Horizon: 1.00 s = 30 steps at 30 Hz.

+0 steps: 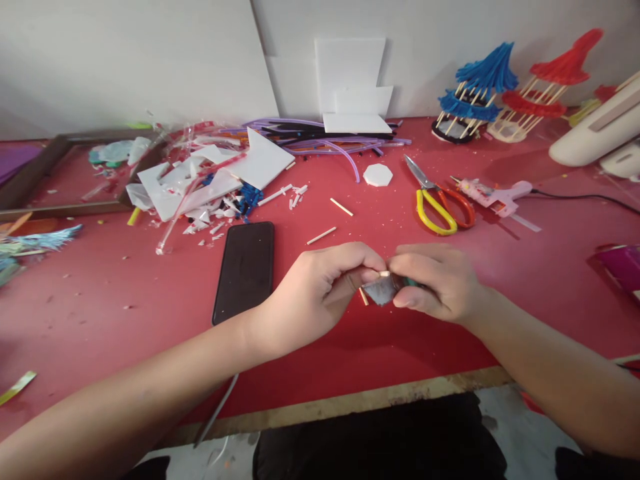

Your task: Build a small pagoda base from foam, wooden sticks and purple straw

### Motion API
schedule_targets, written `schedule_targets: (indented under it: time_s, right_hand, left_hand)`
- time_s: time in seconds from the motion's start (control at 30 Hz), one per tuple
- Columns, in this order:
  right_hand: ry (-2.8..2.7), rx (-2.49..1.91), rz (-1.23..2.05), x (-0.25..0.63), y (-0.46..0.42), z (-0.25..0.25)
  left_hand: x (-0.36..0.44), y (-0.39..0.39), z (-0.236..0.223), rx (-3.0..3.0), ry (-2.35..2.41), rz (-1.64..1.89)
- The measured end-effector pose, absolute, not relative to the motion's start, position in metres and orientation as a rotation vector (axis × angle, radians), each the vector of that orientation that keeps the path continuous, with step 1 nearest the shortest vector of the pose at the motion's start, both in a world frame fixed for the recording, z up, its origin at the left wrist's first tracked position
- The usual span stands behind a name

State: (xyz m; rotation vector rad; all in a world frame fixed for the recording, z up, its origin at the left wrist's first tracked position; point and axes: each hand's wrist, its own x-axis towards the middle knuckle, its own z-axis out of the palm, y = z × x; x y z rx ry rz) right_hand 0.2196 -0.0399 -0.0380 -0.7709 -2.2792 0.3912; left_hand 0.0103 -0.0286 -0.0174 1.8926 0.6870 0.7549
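My left hand [320,293] and my right hand [435,280] meet over the red table [350,347], near its front edge. Both are closed in a pinch. Between the fingertips sits a small wooden stick [384,274]. My right hand grips a cutter with a grey blade [381,291] and a teal handle that barely shows. The blade rests against the stick. Another short stick piece [363,297] shows just under my left fingers. A black phone [246,269] lies flat to the left of my left hand.
Scissors [437,203] with yellow and orange handles and a pink glue gun [493,195] lie behind my hands. A white hexagon piece [378,175], loose sticks, foam scraps [210,180] and purple straws litter the back. Blue [475,90] and red [543,87] pagoda models stand at the far right.
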Motion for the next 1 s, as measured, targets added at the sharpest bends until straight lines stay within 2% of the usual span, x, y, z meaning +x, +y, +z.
schedule_targets:
  time_s: [0.57,0.73,0.9,1.0]
  right_hand:
    - [-2.223,-0.859,0.415,0.218,-0.038,-0.044]
    - [-1.987,-1.282,0.209,0.233,-0.023,-0.044]
    - [-1.839,-1.514,0.128,0.237,-0.014,-0.044]
    - [-1.908,-1.581,0.193,0.231,-0.013,-0.046]
  left_hand:
    - [0.008,-0.026,-0.012,1.925,0.758,0.745]
    - [0.009,-0.035,-0.004,1.96,0.599,0.639]
    - [0.006,-0.028,-0.005,2.33,0.935,0.646]
    - [0.003,-0.016,-0.011,2.612,1.163,0.472]
